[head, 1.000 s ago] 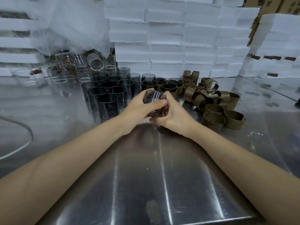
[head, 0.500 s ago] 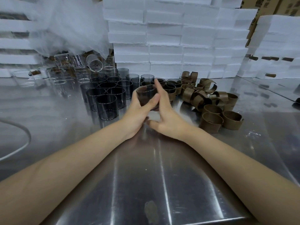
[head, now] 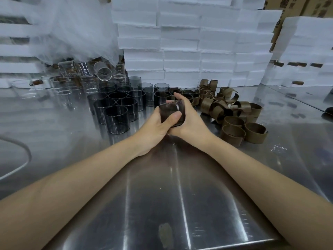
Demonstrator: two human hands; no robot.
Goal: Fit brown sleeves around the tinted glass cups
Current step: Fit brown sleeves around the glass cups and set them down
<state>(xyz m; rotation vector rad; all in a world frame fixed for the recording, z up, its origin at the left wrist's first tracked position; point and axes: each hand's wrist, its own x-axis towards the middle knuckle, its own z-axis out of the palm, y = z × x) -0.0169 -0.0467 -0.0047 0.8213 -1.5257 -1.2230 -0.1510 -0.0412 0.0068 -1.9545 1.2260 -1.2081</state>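
Note:
A tinted glass cup [head: 171, 111] with a brown sleeve around it is held just above the steel table, between both hands. My left hand [head: 158, 126] grips it from the left, thumb across its front. My right hand [head: 189, 121] wraps it from the right and behind, fingers reaching over the rim. Several bare tinted cups [head: 117, 120] stand in a cluster to the left. A heap of brown sleeves [head: 234, 116] lies to the right. Several sleeved cups [head: 191, 93] stand behind my hands.
The steel table [head: 162, 195] stretches toward me. Clear glass cups [head: 90, 82], one lying on its side, crowd the back left under plastic film. Stacked white foam boxes [head: 198, 51] wall the back. A white cable [head: 16, 170] curves at the left.
The cup was raised and its sleeve pushed on with my right fingers stretched out. Now both hands have come back down and wrap the sleeved cup, closer to me.

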